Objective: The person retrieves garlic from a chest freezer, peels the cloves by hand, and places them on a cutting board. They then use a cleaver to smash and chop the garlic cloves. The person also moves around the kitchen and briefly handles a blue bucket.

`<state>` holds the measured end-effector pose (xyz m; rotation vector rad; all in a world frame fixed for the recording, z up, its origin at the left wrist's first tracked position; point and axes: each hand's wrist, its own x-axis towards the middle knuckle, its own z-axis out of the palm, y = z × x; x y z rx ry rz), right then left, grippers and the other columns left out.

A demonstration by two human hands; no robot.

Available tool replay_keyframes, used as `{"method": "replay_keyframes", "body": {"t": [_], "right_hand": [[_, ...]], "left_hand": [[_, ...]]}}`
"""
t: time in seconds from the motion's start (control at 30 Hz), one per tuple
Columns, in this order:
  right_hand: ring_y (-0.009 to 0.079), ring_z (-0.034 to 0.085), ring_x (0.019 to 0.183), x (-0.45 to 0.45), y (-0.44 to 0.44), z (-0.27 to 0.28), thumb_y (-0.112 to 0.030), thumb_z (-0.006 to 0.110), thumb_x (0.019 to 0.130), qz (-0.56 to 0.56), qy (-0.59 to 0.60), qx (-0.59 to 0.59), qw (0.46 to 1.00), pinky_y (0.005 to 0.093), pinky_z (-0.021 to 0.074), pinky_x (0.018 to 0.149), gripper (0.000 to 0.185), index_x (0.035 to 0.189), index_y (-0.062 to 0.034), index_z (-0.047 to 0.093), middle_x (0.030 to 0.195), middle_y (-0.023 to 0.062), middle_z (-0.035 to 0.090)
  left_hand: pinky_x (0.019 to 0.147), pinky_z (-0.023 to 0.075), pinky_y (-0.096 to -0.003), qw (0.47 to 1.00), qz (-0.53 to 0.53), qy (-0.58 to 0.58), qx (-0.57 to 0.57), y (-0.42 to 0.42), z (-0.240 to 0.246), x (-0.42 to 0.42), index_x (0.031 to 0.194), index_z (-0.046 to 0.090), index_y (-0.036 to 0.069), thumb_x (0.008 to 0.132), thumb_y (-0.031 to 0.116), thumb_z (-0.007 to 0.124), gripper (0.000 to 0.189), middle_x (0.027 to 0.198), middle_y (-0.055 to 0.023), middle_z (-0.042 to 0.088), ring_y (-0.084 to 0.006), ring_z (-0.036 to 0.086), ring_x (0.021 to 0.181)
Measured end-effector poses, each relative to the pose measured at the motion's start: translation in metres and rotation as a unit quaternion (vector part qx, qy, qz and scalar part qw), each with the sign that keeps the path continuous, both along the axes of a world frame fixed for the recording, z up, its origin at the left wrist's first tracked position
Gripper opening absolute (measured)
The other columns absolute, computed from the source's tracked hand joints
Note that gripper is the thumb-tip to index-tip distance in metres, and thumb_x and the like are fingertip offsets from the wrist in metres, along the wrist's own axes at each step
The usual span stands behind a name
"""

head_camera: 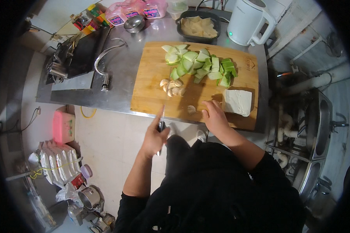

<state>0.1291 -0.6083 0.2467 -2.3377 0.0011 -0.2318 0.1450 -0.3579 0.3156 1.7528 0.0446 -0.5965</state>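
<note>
My left hand (155,138) holds a knife (161,125) with a dark handle, seen nearly edge-on at the near edge of a wooden cutting board (145,100). My right hand (217,118) rests on the board, thumb and fingertips apart, with nothing visible between them. Just left of it lies one pale garlic clove (191,109). Several garlic cloves (172,87) sit in a pile further up. Behind them spread cut pieces of a pale green vegetable (189,61), with darker green pieces (228,68) at the right. A white block resembling tofu (238,102) lies right of my right hand.
Behind the board stand a black container (179,29) of pale flat pieces, a white electric kettle (242,23) and a metal bowl (134,24). A curved faucet (97,61) is at left on the steel counter (121,72). Stacked bags (59,166) and a pink bin (62,127) stand lower left.
</note>
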Motion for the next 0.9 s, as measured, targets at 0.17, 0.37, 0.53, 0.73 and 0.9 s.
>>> {"method": "replay_keyframes", "body": {"t": [0.17, 0.37, 0.53, 0.73, 0.9], "right_hand": [[0.0404, 0.05, 0.106, 0.016, 0.028, -0.011, -0.007, 0.061, 0.086, -0.022, 0.021, -0.05, 0.998, 0.0468, 0.0415, 0.094, 0.033, 0.117, 0.0004, 0.055, 0.11, 0.02, 0.054], [0.0404, 0.051, 0.102, 0.034, 0.038, -0.011, -0.007, 0.062, 0.085, -0.053, 0.057, -0.058, 0.995, 0.0473, 0.0426, 0.088, 0.029, 0.113, 0.0013, 0.058, 0.106, 0.0206, 0.056], [0.0407, 0.052, 0.097, 0.066, 0.059, -0.002, -0.006, 0.059, 0.084, -0.096, -0.008, -0.035, 0.995, 0.0477, 0.0435, 0.086, 0.025, 0.108, 0.0001, 0.06, 0.1, 0.0211, 0.057], [0.0399, 0.054, 0.096, 0.085, 0.101, -0.006, -0.008, 0.057, 0.086, -0.098, -0.056, -0.013, 0.994, 0.047, 0.0445, 0.085, 0.023, 0.107, -0.0017, 0.061, 0.1, 0.0201, 0.059], [0.0397, 0.055, 0.097, 0.098, 0.109, 0.002, -0.012, 0.056, 0.09, -0.142, -0.016, 0.071, 0.987, 0.0456, 0.045, 0.088, 0.025, 0.112, 0.0006, 0.06, 0.102, 0.0213, 0.059]], "left_hand": [[0.081, 0.0524, -0.0463, 0.921, -0.012, -0.199, 0.335, 0.043, -0.018, 0.081, 0.149, 0.027, 0.008, 0.091, 0.015, 0.056, 0.065, 0.109, -0.0218, 0.067, -0.0436, 0.065, 0.096], [0.078, 0.0512, -0.0528, 0.881, -0.063, -0.268, 0.384, 0.071, -0.076, 0.177, 0.132, 0.044, 0.013, 0.091, 0.025, 0.057, 0.045, 0.107, -0.0251, 0.065, -0.0459, 0.063, 0.091], [0.079, 0.052, -0.0482, 0.803, -0.119, -0.37, 0.452, 0.069, -0.088, 0.2, 0.123, 0.058, 0.015, 0.089, 0.026, 0.062, 0.036, 0.111, -0.0157, 0.06, -0.0379, 0.059, 0.102], [0.078, 0.052, -0.047, 0.841, -0.166, -0.396, 0.328, 0.016, -0.1, 0.189, 0.116, 0.064, 0.012, 0.09, 0.028, 0.06, 0.031, 0.111, -0.0145, 0.057, -0.036, 0.055, 0.102], [0.079, 0.0511, -0.0413, 0.902, -0.148, -0.336, 0.228, 0.0, -0.087, 0.196, 0.111, 0.065, 0.002, 0.089, 0.02, 0.066, 0.028, 0.1, -0.0194, 0.064, -0.0352, 0.062, 0.093]]}}
